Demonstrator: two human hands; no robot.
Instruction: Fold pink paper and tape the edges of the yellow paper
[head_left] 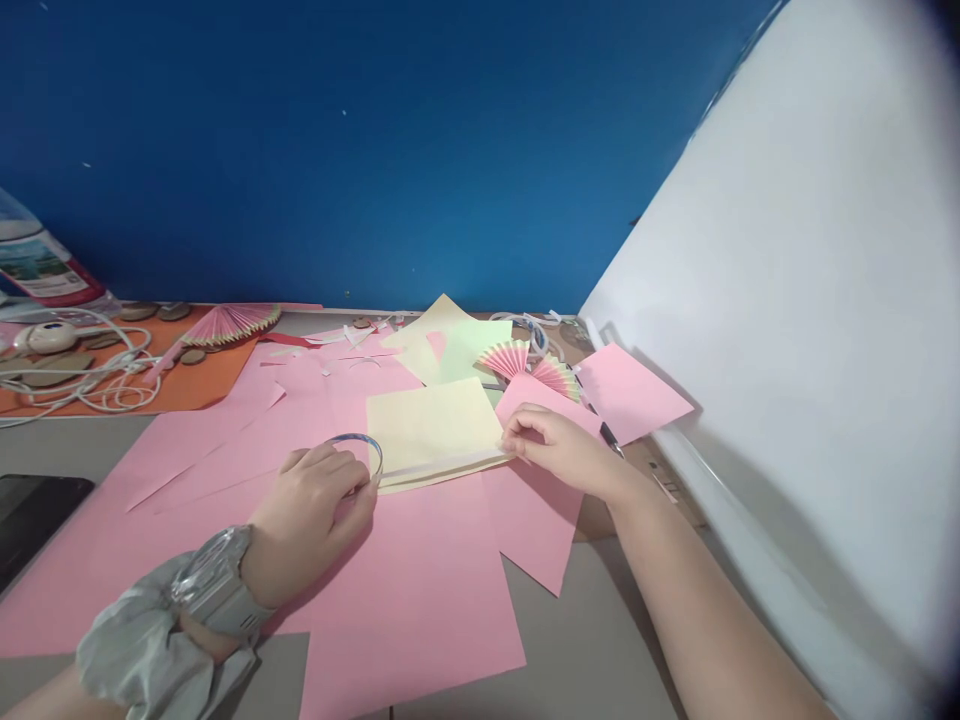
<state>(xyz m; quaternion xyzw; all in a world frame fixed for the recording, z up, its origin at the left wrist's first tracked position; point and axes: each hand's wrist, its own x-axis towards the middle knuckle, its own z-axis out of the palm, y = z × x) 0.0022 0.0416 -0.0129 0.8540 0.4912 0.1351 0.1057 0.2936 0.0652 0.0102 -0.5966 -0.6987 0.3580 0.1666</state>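
A pale yellow sheet of paper [431,425] lies in front of me on pink paper. Along its near edge runs a narrow whitish strip of tape [442,464]. At the sheet's left side my left hand [319,510] is closed around a thin ring-shaped roll of tape [367,440], seen nearly edge-on. My right hand [551,445] pinches at the right end of the strip, by the sheet's right edge; its fingertips partly hide what they grip.
Pink sheets [420,600] cover much of the grey table. Pleated paper fans [504,357] and a pen [610,436] lie behind my right hand. At left are a phone [37,520], white cables [124,365] and a bottle [49,265]. A white wall [810,300] bounds the right.
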